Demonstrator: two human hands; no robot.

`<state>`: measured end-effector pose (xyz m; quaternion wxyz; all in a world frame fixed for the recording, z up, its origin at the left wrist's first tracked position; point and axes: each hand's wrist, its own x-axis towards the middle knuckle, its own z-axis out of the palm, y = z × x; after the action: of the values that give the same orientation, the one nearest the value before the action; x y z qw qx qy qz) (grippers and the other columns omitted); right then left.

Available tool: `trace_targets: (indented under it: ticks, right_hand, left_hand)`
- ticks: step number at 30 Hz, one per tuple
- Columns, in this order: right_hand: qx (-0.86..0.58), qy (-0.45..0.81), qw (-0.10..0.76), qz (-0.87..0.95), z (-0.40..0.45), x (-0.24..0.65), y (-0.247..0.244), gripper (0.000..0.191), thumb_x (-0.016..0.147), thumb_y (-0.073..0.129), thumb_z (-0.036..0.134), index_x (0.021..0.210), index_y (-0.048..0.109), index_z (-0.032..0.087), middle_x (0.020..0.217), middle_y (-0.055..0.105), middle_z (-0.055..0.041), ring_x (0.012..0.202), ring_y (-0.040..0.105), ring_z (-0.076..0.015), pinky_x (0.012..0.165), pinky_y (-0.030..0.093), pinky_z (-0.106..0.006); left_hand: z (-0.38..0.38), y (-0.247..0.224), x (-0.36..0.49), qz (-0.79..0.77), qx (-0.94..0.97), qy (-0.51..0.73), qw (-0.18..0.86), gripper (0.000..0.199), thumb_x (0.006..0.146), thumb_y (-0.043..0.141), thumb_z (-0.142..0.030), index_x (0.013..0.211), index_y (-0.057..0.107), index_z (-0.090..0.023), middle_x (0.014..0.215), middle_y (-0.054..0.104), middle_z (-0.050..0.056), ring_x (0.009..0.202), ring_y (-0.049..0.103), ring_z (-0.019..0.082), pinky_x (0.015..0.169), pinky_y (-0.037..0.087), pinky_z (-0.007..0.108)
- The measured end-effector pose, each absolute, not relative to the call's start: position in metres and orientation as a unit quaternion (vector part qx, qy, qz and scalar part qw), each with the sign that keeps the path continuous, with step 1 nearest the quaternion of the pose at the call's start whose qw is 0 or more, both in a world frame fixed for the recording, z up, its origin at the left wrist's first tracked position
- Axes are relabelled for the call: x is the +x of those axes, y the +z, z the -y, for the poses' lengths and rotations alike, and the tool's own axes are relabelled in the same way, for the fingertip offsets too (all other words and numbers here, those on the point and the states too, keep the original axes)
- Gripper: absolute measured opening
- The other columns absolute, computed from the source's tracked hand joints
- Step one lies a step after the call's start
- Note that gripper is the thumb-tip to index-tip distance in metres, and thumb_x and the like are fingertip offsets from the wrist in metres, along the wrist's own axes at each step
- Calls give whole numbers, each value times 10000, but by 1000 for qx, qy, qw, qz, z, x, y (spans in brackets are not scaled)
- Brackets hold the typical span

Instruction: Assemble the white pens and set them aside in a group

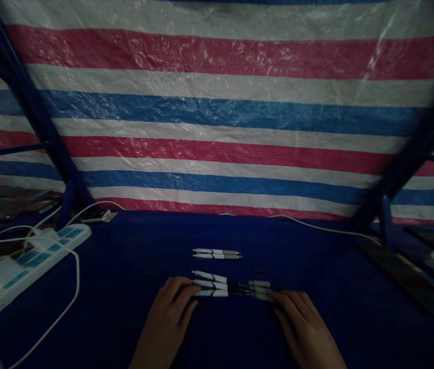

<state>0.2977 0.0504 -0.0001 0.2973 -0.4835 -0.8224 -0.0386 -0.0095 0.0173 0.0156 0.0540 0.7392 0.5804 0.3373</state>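
Three pens lie in parts on the blue table in front of me. Their white barrels (pixel 212 285) are at the left, dark thin refills (pixel 239 292) in the middle and grey grip sections (pixel 261 290) at the right. My left hand (pixel 171 311) rests at the barrels' left ends, its fingertips touching the nearest ones. At the right end of the grey grip sections, my right hand (pixel 304 319) has a fingertip against the closest piece. Thumb and forefinger stand apart on both hands. Beyond the parts lie two whole white-and-grey pens (pixel 217 253), side by side.
Small dark pieces (pixel 259 271), too small to make out, lie behind the grip sections. A white power strip (pixel 32 266) with plugs and cables runs along the left. Blue frame posts (pixel 40 118) flank a striped plastic sheet (pixel 217 113). A long dark flat object (pixel 409 279) lies at right.
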Motion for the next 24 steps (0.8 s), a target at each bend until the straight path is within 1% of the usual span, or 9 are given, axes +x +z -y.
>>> trace_targets:
  ticks: [4,8,13,16,18,22,24]
  right_hand:
    - [-481,-18,291,827,-51,297,1,244,978,414,275,1066,636,228,956,695,-83,869,661,-268,724,576,-426]
    - [-493,8,292,819,-49,294,1,225,977,411,254,1055,620,230,976,680,-81,889,656,-270,776,564,-455]
    - [-504,41,304,808,-48,289,3,203,976,402,246,948,603,246,914,677,-61,819,662,-252,751,567,-426]
    - [-505,56,306,805,-48,287,5,203,974,398,229,911,590,249,878,676,-51,790,662,-246,735,566,-419]
    - [-506,57,312,802,-48,286,5,201,973,402,225,915,593,251,878,683,-50,797,665,-248,727,567,-414]
    - [-495,37,339,799,-47,286,4,224,982,402,234,1013,623,255,927,701,-59,853,675,-252,755,568,-409]
    - [-494,38,344,797,-47,287,5,237,986,400,237,1002,636,250,926,700,-60,839,675,-244,770,565,-409]
  left_hand:
    - [-18,13,-9,-578,742,332,67,368,848,510,-39,1052,664,-304,1058,639,21,971,653,231,900,569,454]
    - [-20,9,-9,-569,744,340,88,362,862,470,-31,1005,669,-297,1025,652,16,942,664,216,894,582,422]
    - [-19,8,-10,-555,747,347,121,383,880,435,-34,1038,653,-306,1024,662,5,937,678,191,892,591,369]
    - [-19,6,-12,-552,750,347,114,373,878,436,-46,1044,647,-305,1029,674,2,932,686,188,876,598,347]
    - [-20,4,-13,-551,753,345,99,348,875,451,-61,1030,647,-302,1021,687,3,926,691,194,871,599,350]
    - [-20,2,-15,-553,757,338,83,291,888,479,-97,1013,643,-304,1008,711,3,931,694,212,870,595,371]
    - [-20,2,-16,-550,758,341,79,263,899,491,-122,1015,638,-306,991,717,2,920,695,217,846,602,371]
